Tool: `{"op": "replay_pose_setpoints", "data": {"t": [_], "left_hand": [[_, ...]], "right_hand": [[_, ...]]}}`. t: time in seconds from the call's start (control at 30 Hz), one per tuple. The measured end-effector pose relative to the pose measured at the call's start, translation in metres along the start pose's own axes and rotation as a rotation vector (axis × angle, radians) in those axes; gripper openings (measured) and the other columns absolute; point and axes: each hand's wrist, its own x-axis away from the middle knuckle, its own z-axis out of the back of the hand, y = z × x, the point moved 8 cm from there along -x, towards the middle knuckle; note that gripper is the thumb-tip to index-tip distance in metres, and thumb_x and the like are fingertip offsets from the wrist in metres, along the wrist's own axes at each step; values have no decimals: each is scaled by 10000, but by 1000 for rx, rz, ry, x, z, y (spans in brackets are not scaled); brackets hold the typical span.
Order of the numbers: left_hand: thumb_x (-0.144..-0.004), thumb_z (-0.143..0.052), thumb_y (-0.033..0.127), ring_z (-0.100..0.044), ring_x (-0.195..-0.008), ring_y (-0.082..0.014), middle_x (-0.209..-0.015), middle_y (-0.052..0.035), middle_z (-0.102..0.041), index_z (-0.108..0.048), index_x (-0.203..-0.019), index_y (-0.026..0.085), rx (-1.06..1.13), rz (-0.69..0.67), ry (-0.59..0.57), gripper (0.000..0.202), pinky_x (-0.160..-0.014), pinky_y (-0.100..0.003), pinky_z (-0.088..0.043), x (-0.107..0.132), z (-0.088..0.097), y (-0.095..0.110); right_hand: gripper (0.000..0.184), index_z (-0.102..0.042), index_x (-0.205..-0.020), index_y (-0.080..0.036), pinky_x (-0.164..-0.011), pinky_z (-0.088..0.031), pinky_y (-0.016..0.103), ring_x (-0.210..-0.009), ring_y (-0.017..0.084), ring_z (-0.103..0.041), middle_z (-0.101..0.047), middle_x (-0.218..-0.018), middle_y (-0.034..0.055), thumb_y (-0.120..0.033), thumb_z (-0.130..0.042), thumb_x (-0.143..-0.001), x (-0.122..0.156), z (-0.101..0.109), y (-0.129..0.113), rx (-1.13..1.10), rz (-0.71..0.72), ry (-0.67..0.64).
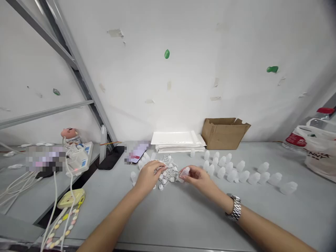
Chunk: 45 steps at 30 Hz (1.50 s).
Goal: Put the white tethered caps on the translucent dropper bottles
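Left hand (pixel 149 176) touches white caps (pixel 168 174); right hand (pixel 196 177) holds plastic bottle (pixel 185 172).

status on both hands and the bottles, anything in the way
Left hand: fingers on tangled pile of small white plastic caps. Right hand: pinching translucent white plastic bottle. Matching bottles stand right, untouched.

Workroom, small-scale packing type: long grey table (pixel 183 224) set with rows of small plastic bottles (pixel 231 171), a stack of white mailers (pixel 178 141) and an open cardboard box (pixel 224 134). Also present: power strip (pixel 80 159), metal shelf frame (pixel 78 80), scuffed white wall (pixel 157 70) with tape marks.
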Motion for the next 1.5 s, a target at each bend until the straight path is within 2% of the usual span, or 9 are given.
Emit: {"op": "replay_pose_setpoints", "data": {"t": [0.1,0.27,0.43,0.7,0.9,1.1,1.23,1.4,1.5], "left_hand": [[-805,-496,296,-612,-822,-161,-851,8,-690,-648,-799,239,52,54,11,163,-752,-279,-454,1,-1,-3],[-814,-455,324,-646,-783,-170,-812,12,-700,-587,-870,240,221,171,1,166,-697,-267,-472,4,-5,-9],[-825,-434,335,-649,-789,-179,-768,9,-691,-524,-890,243,319,225,-18,144,-679,-266,-465,6,-8,-9],[-830,-434,242,-538,-982,-194,-1031,-47,-600,-509,-743,214,141,11,86,119,-842,-339,-404,2,4,1],[-845,-417,200,-507,-1002,-192,-1018,-60,-569,-532,-739,203,140,-66,134,157,-876,-363,-385,3,12,11],[-827,-468,196,-533,-928,-171,-942,-36,-565,-595,-757,218,210,-181,374,146,-851,-337,-400,11,34,18],[-793,-509,240,-520,-948,-196,-940,-42,-582,-579,-662,207,276,-9,293,151,-851,-352,-381,2,27,1],[-703,-603,354,-571,-871,-195,-875,-48,-628,-521,-605,182,810,339,137,214,-743,-296,-419,-3,7,-23],[-668,-626,389,-586,-815,-190,-786,-47,-645,-535,-619,172,918,464,93,241,-708,-283,-424,0,-2,-28]], "right_hand": [[225,-554,-773,-176,-648,-450,280,-685,149,-569,-607,-716,6,-400,-572,-769,2,-2,2,51,-8,16],[255,-469,-734,-193,-583,-453,263,-590,123,-546,-581,-698,-8,-427,-565,-764,2,-8,7,-76,-31,-29],[228,-533,-768,-178,-551,-392,243,-583,118,-470,-524,-641,-23,-402,-575,-760,0,-10,16,62,-11,-36],[224,-529,-694,-171,-506,-308,227,-541,99,-382,-431,-564,-55,-381,-574,-759,1,-9,13,185,-27,-31],[223,-559,-706,-175,-536,-327,234,-576,111,-404,-447,-608,-43,-384,-548,-784,4,-9,6,238,21,-28],[198,-594,-744,-182,-584,-353,242,-636,124,-431,-460,-703,-17,-372,-558,-785,3,-3,2,305,71,42],[204,-599,-731,-186,-579,-359,240,-632,125,-432,-466,-701,-14,-378,-557,-786,2,-2,3,321,69,50],[223,-610,-746,-186,-570,-360,241,-626,129,-436,-481,-684,-12,-395,-546,-787,4,-2,3,319,55,57],[249,-608,-759,-182,-555,-357,240,-597,128,-439,-492,-621,-21,-407,-514,-805,5,-4,3,266,30,30]]}}
